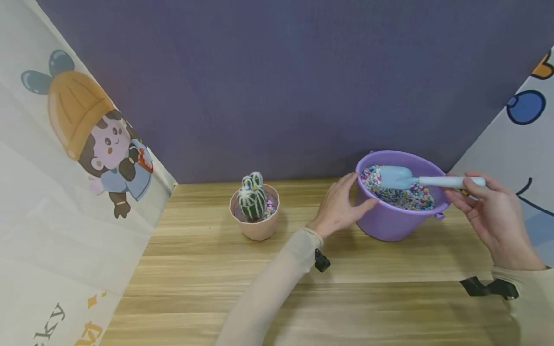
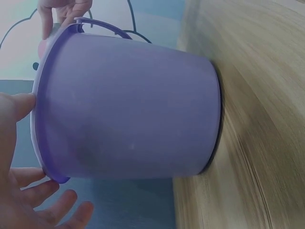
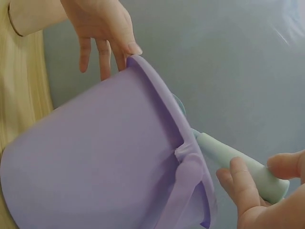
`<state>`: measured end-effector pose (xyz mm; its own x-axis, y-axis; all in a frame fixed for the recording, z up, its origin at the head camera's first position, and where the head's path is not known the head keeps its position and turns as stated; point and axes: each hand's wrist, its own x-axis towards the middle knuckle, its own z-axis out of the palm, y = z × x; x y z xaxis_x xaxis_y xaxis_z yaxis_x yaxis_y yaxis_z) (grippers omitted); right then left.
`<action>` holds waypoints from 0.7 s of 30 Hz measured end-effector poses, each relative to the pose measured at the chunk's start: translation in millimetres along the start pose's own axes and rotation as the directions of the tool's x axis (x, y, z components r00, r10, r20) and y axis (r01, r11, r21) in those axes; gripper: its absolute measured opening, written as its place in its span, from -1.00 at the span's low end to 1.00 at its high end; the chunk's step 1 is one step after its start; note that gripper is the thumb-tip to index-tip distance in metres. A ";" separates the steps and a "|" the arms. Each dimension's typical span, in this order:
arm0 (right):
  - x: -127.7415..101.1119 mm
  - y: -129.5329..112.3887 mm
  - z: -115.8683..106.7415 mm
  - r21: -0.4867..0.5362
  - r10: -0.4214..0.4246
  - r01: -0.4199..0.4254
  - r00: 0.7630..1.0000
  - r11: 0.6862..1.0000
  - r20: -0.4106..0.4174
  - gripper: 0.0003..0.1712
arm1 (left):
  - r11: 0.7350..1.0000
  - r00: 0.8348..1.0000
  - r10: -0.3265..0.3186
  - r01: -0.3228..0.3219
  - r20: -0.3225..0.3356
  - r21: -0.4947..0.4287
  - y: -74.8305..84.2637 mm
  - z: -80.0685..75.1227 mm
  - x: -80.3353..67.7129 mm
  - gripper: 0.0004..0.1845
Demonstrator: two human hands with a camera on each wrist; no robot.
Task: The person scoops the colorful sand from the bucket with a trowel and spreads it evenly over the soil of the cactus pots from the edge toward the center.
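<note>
A purple bucket stands on the wooden table, partly filled with small multicoloured beads. My left hand rests at its left rim, thumb and forefinger spread apart against the edge. In the left wrist view, the other fingers extend past the rim. A light blue trowel with a pale handle is in my right hand, which grips the handle's end between thumb and fingers. The trowel's blade is inside the bucket, over the beads, and some beads lie at its tip.
Left of the bucket, a pink pot holds a small cactus with some coloured beads beside it. A dark grey-blue panel rises behind the table, and printed white walls flank both sides. The bucket's handle hangs down its side.
</note>
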<state>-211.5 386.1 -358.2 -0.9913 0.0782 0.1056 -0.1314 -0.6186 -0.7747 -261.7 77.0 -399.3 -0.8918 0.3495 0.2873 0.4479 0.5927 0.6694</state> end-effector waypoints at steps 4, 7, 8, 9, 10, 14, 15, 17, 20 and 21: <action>0.2 -0.4 2.6 0.023 -0.002 0.002 1.000 1.000 0.007 -0.84 | 1.000 1.000 -0.020 0.020 -0.018 -0.011 -2.5 -2.1 -0.9 -0.06; -0.2 -0.7 5.1 0.043 -0.001 0.000 1.000 0.999 0.014 -0.83 | 1.000 0.999 -0.021 0.020 -0.043 -0.015 -4.0 -4.9 -2.3 -0.09; -0.5 -0.6 5.9 0.048 -0.002 0.001 1.000 0.999 0.017 -0.82 | 1.000 0.999 -0.019 0.019 -0.051 -0.014 -4.3 -6.2 -2.9 -0.10; -0.8 -0.5 6.9 0.055 -0.002 0.001 1.000 0.998 0.020 -0.82 | 1.000 0.998 -0.019 0.019 -0.055 -0.011 -4.6 -7.6 -3.6 -0.11; -1.1 -0.2 7.8 0.062 -0.002 0.001 1.000 0.998 0.024 -0.82 | 1.000 0.998 -0.018 0.018 -0.058 -0.011 -4.8 -9.2 -4.4 -0.11; -2.6 1.5 12.0 0.060 -0.001 -0.001 1.000 0.998 0.028 -0.82 | 1.000 0.998 -0.019 0.018 -0.064 -0.022 -6.3 -16.7 -8.7 -0.16; -3.1 1.8 13.0 0.057 0.001 -0.002 1.000 0.998 0.026 -0.82 | 0.999 0.998 -0.020 0.018 -0.068 -0.028 -6.9 -18.7 -10.0 -0.17; -4.0 2.3 14.5 0.051 0.000 -0.001 1.000 0.999 0.026 -0.82 | 0.999 0.997 -0.021 0.018 -0.077 -0.046 -8.2 -22.4 -12.6 -0.21; -5.5 2.9 15.6 0.068 0.002 -0.005 0.999 0.998 0.036 -0.80 | 0.998 0.996 -0.018 0.013 -0.089 -0.058 -10.7 -26.8 -16.6 -0.25; -5.8 3.3 15.9 0.079 0.005 -0.009 0.999 0.997 0.044 -0.79 | 0.998 0.996 -0.013 0.008 -0.092 -0.062 -11.5 -28.3 -18.0 -0.25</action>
<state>-206.1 371.1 -351.5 -0.9908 0.0407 0.1290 -0.1221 -0.6794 -0.7235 -252.6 43.3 -392.8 -0.8998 0.2730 0.3404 0.4363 0.5491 0.7128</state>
